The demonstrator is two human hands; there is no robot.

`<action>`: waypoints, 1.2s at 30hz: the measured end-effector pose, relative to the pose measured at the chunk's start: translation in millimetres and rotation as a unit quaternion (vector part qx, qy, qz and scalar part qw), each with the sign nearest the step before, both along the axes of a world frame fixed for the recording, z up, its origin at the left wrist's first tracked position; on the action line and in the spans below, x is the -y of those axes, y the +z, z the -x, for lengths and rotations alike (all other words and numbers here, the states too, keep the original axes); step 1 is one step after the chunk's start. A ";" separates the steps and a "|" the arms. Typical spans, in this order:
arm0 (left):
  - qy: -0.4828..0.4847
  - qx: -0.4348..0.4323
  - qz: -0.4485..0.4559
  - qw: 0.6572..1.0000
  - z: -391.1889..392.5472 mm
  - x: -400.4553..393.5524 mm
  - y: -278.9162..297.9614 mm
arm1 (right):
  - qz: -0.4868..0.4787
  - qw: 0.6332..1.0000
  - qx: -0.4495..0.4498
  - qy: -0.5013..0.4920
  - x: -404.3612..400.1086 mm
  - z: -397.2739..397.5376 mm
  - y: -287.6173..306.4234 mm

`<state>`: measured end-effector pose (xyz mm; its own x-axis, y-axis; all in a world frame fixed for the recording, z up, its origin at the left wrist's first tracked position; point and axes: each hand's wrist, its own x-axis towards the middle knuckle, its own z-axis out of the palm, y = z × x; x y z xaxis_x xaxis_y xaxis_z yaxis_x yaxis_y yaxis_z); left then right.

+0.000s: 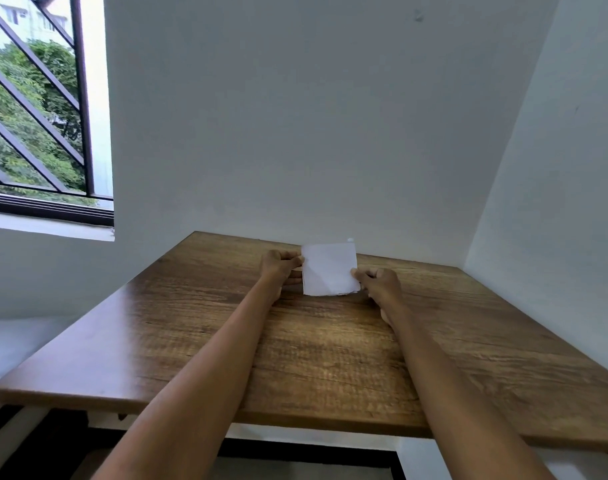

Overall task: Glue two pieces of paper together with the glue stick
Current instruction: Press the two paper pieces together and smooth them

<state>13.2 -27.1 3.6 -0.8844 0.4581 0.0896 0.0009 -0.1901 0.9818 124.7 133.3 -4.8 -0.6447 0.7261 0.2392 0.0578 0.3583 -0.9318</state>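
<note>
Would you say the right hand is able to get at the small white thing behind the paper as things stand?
Probably not yet: the right hand pinches the paper, which stands in front of the white thing by the wall. It would likely need to let go first.

A wooden table [330, 358] with a dark grain fills the lower half of the view, its far edge against the wall at 12 o'clock. Near that edge, toward 12 o'clock, sits a white paper square [329, 269] (whether flat or slightly lifted is unclear), both hands at its sides.
</note>
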 end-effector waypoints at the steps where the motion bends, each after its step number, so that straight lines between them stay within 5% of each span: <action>1: -0.006 -0.006 0.016 1.000 -0.7 -0.8 0.3 | 0.006 1.000 -0.010 -0.011 -0.6 -0.7 -0.5; 7: -0.040 -0.041 0.126 0.990 -5.2 -4.9 1.5 | 0.019 0.998 -0.040 -0.037 -4.0 -1.0 -2.7; 24: -0.005 -0.095 0.130 0.987 -6.0 -5.4 -0.9 | 0.035 0.999 -0.016 0.014 -3.8 -4.2 -0.8; 29: 0.001 -0.183 0.244 0.952 -6.3 -4.2 -0.1 | 0.031 0.998 -0.046 -0.015 -4.8 -4.2 -2.3; 36: 0.041 -0.141 0.196 0.969 -2.5 -2.7 -4.1 | 0.021 0.999 -0.012 0.034 -5.1 -3.9 -1.7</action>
<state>15.7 -24.4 -0.5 -0.8845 0.4357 0.1667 0.2799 0.2098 0.9368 128.6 138.4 -6.5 -0.6880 0.6898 0.2255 0.0125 0.3221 -0.9466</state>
